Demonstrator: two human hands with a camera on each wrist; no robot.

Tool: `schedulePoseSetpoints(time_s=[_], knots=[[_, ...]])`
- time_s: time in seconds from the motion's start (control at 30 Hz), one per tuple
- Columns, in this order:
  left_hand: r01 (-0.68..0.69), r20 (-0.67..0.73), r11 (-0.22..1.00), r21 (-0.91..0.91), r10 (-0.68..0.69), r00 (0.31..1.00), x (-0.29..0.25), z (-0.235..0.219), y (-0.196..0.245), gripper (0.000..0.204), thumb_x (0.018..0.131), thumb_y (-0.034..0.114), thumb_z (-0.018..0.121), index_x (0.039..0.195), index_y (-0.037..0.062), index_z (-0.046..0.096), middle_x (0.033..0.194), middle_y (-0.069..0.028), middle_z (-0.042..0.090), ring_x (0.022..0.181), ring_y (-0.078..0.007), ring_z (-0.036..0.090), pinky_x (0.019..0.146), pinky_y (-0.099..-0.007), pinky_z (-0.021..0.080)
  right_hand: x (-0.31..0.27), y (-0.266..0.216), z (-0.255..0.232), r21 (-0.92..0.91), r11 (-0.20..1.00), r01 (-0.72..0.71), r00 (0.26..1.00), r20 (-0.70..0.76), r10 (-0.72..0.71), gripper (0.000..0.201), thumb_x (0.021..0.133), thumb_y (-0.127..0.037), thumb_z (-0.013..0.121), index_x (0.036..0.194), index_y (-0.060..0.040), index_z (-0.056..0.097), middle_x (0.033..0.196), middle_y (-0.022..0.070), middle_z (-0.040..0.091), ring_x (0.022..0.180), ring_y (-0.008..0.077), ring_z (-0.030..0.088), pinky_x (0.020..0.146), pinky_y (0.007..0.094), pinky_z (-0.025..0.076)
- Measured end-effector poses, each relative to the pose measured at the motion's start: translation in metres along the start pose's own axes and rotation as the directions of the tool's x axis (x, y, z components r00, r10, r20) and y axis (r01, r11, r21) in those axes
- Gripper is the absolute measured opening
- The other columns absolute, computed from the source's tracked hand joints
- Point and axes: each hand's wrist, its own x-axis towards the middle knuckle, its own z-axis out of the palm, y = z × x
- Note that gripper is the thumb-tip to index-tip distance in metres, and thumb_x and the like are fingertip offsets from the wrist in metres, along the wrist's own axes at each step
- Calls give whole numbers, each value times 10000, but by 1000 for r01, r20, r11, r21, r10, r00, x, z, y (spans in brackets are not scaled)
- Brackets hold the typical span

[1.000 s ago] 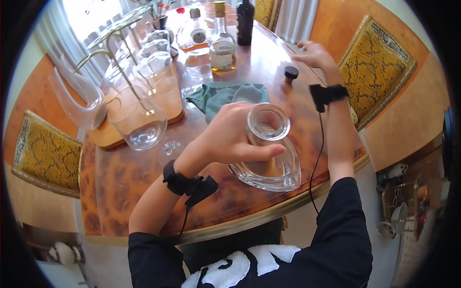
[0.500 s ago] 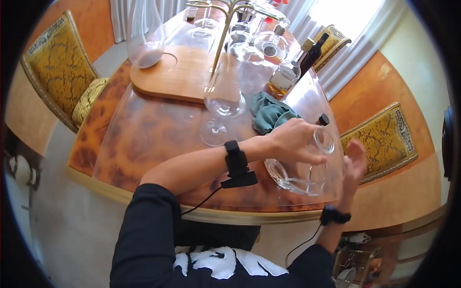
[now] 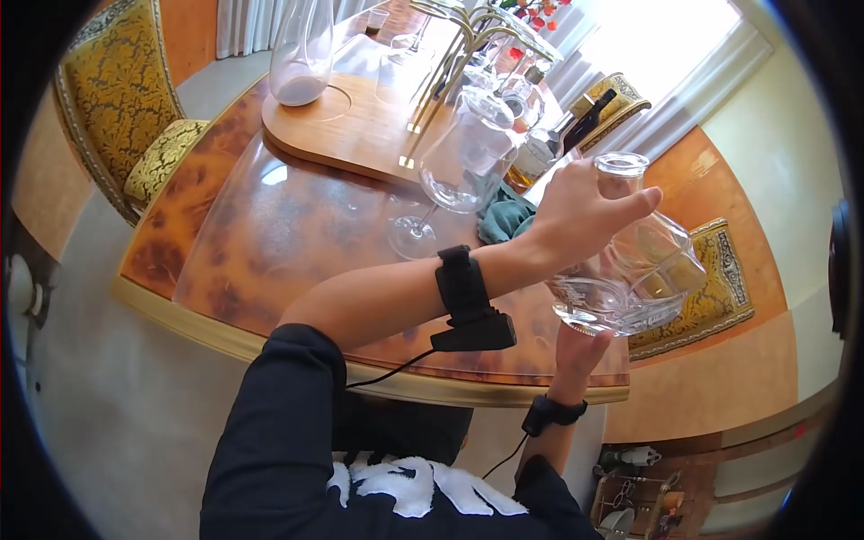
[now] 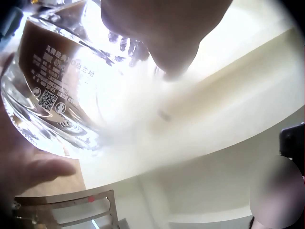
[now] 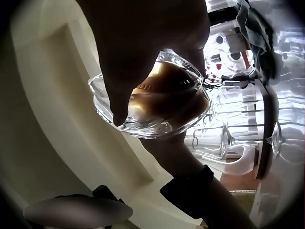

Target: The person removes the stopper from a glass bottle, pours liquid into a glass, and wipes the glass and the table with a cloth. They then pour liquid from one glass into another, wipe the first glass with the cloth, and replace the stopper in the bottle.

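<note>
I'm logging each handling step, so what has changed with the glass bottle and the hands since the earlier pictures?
The glass bottle has gone from standing on the table to being lifted off it, past the edge. The right hand, which was out by the small black cap and then beside the bottle, now supports its base from below. The left hand kept its grip on the neck. The wine glass and green cloth remain on the table.

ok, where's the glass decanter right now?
Head view, right side: the glass decanter is lifted above the table edge, left hand gripping its neck, right hand under its base.
</note>
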Motion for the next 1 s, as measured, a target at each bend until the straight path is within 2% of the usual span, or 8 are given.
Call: schedulePoseSetpoints(time_s=[0.17,0.27,0.47,0.57,0.67,0.77,0.9,1.0], knots=[[66,-47,998,-24,-67,997,7,-6,0,469,851,457,717,762,-3,693,592,-13,580,549,-78,511,495,-289,383,19,6,0,-25,996,84,967,-239,-88,1081,753,-642,746,1517,-37,278,1506,150,382,1399,314,373,1168,507,303],[101,-46,994,-50,-103,994,11,-10,-2,501,846,485,720,778,-11,700,627,-26,597,583,-90,529,534,-292,410,38,-5,-1,11,999,34,997,-71,-33,1030,800,-626,712,1540,-88,239,1504,185,373,1391,348,371,1165,525,304],[62,104,972,-226,-39,994,21,-16,-13,524,861,484,728,967,-28,691,846,-74,673,765,-103,590,643,-259,455,60,-29,25,-179,965,193,975,-78,-209,996,852,-627,651,1572,-201,112,1540,261,279,1398,393,344,1133,552,353],[37,133,924,-381,16,991,26,-13,-20,805,805,472,800,1329,-44,473,1180,-172,630,1025,-210,636,860,-324,520,72,-37,19,-171,966,194,975,-76,-210,997,857,-661,619,1571,-187,109,1543,261,268,1397,392,346,1125,554,365],[-109,109,969,-220,136,985,29,-14,-22,958,745,477,848,1393,-54,384,1291,-215,564,1152,-280,594,954,-374,501,85,-38,13,-106,977,187,976,-95,-197,990,866,-687,583,1561,-139,139,1535,212,301,1403,362,342,1150,539,331],[-78,144,963,-258,119,982,29,-17,-14,1061,666,453,907,1404,-71,354,1346,-255,507,1254,-346,524,1016,-416,467,96,-38,9,-50,984,171,954,-240,-178,945,864,-685,588,1524,-98,253,1517,128,348,1389,313,364,1170,496,293],[-79,154,952,-297,130,980,29,-17,-18,1131,625,445,934,1414,-77,314,1372,-274,475,1277,-386,492,1026,-436,462,111,-44,10,-52,985,164,950,-262,-172,944,871,-696,563,1514,-70,269,1498,148,373,1388,322,365,1168,498,291],[-104,129,961,-255,140,982,30,-15,-26,1124,639,440,929,1419,-63,296,1390,-278,455,1284,-396,484,1026,-444,463,123,-52,6,-23,988,151,980,-127,-153,924,905,-686,507,1514,-36,262,1471,184,406,1388,334,373,1168,507,286]])
